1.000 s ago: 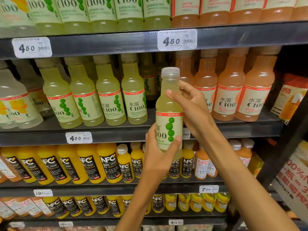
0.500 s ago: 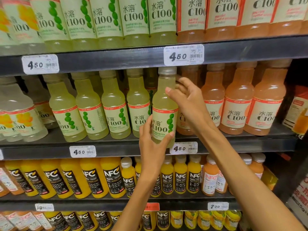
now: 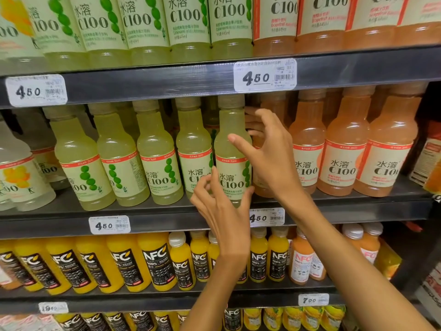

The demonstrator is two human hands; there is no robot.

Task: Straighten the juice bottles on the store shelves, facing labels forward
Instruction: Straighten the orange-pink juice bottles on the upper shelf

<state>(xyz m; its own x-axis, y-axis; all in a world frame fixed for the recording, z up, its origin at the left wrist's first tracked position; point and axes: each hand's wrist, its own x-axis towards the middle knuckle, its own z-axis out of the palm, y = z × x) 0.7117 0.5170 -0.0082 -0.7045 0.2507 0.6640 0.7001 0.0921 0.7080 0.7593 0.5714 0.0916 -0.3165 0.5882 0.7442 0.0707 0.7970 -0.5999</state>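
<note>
Since half a second ago, pale green C100 plastic juice bottle (image 3: 232, 149) has gone from raised at the shelf lip to standing on the dark metal middle shelf (image 3: 167, 211), rightmost of the green row, label facing forward; a second ago it was held out in front of the shelves.

Largest first: shelf carries row of pale green C100 bottles (image 3: 152, 154) at left and orange-pink C100 grapefruit bottles (image 3: 346, 144) at right; the handled bottle sits between the two groups, touching neighbours on both sides as far as I can tell. Shelf below holds yellow NFC orange juice bottles (image 3: 152, 261).

Right hand (image 3: 272, 151) is against bottle's right shoulder, thumb stretched across the front above the label, fingers curled behind toward the neck; grip looks loose, partly hidden.

Left hand (image 3: 222, 206) is at bottle's lower left, thumb on the label's lower right edge, fingers bent at the left edge, pinching lightly.

White 4.50 price tag (image 3: 267, 217) sits on shelf edge just below.
</note>
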